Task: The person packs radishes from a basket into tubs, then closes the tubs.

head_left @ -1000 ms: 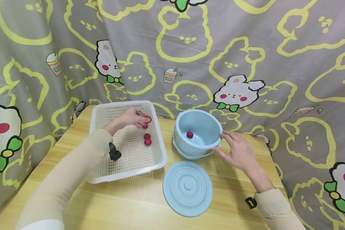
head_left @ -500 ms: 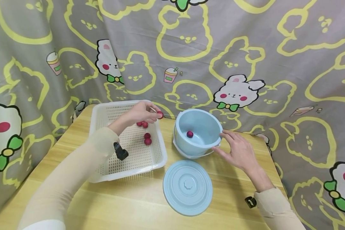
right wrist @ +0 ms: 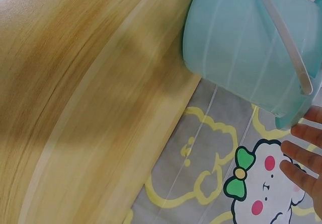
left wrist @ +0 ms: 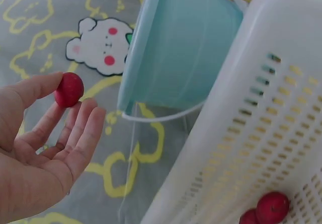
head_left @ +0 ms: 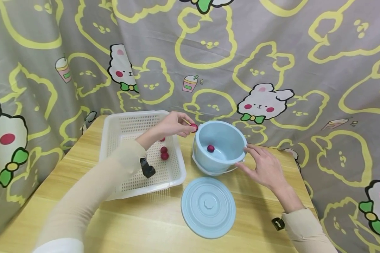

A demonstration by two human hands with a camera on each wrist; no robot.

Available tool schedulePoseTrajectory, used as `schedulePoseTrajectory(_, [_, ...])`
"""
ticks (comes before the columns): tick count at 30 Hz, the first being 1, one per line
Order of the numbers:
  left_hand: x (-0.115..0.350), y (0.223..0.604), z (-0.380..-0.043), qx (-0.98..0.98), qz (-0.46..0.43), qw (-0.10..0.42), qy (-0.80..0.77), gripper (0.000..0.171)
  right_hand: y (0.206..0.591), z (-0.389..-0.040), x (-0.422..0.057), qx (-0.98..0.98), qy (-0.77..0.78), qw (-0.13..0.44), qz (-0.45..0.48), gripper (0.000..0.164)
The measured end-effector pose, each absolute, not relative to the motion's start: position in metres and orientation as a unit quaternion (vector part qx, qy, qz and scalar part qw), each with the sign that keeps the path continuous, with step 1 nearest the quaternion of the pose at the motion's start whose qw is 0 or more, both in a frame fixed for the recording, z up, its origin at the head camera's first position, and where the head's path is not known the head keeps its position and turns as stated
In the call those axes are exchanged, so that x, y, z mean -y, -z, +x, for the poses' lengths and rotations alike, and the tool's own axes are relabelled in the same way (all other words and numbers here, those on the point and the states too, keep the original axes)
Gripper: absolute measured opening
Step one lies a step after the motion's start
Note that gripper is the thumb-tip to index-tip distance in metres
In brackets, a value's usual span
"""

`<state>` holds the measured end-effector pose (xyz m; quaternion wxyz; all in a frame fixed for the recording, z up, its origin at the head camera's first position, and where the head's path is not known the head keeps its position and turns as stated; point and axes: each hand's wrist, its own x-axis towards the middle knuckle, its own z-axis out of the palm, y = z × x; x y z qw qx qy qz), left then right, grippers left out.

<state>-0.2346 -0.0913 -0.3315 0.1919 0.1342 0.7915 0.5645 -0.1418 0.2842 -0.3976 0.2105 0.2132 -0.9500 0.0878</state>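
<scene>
Ball [head_left: 194, 128]: pinched in left hand [head_left: 173, 123] | gap to bucket rim [head_left: 220, 162] | right hand [head_left: 266, 165]: fingers [right wrist: 305, 156] apart, at rim

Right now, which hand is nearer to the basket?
Left. The left hand is by the basket, toward the bucket; the right hand is across the bucket, at its rim.

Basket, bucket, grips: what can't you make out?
- Head view: how many red items sit in the basket; left grip and sleeve cover part of its floor.
- Left wrist view: inside of bucket, behind its wall.
- Right wrist view: much of right grip, cut by right edge.
</scene>
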Motion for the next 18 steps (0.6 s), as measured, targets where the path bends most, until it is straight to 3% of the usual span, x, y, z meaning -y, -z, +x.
schedulePoseTrajectory(18, [0.047,0.336,-0.238,-0.776,0.137,0.194,-0.585,0.025,0.400,-0.142,-0.286,0.946,-0.091,0.222,0.220,0.064])
